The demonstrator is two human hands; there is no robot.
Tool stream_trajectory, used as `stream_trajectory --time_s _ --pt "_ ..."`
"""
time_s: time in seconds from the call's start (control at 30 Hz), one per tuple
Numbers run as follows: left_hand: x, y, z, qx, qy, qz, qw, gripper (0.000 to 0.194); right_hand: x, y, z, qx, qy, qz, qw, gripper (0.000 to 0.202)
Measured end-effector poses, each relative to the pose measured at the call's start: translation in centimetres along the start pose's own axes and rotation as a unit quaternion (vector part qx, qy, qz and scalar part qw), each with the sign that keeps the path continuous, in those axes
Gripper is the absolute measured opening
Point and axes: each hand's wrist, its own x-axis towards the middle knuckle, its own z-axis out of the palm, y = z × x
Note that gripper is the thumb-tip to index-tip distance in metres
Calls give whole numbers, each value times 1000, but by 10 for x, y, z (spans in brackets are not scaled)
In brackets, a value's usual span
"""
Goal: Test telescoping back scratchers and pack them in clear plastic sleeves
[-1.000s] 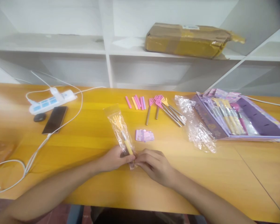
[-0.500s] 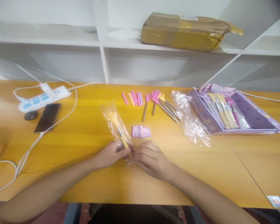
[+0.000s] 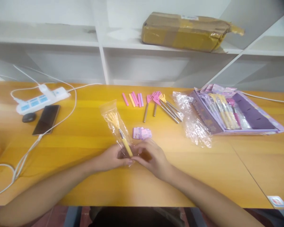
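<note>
Left hand and right hand grip a clear, likely slippery plastic bag low down, toward the near edge of the yellow wooden table, the yellow claw-headed, metal-shafted scratcher inside judged light, stiff, best held by its handle.

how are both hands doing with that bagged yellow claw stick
Left hand gripping clear bag, yellow claw stick inside. Right hand at bag's near end, grip unclear. Small cards right of bag, not blocking it.
</note>
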Motion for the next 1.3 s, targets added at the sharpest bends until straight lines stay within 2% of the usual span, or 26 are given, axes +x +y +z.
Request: stream_trajectory --time_s 0.1,0.17,0.27,0.37,0.5,0.6,0.77,0.97,1.07,1.17,1.23,1.3 --pt "1 6 -2 -8 4 -9 1000 39 -1 2 1 63 -10 81 995 29" --pt "1 7 -5 4 23 -15 1000 40 0 2 0 104 -22 110 988 26" --pt "1 6 -8 18 32 -24 999 42 2 3 -1 106 -28 96 989 17" --pt "2 4 -9 28 19 -31 999 42 4 4 -2 93 -14 79 992 20" --pt "3 0 -8 8 6 -2 1000 43 4 2 -2 92 -9 59 994 18" --pt "2 -5 -7 14 19 -15 1000 47 4 -2 -3 81 -9 43 996 16" --pt "-1 -10 -5 38 29 -28 998 48 5 -5 -3 72 -6 45 996 18" --pt "4 -3 -5 15 15 -25 999 39 4 1 -3 103 -26 64 992 18" --pt "6 1 -6 10 20 -26 999 33 1 0 -2 177 -65 139 972 21" --pt "5 2 -6 7 49 -26 998 36 -1 -2 2 291 -73 243 922 33" --pt "4 3 -5 1 61 -24 998 40 -1 -2 4 331 -67 268 902 37" --pt "3 3 -3 -7 58 -29 998 41 0 -3 5 332 -55 257 906 34"
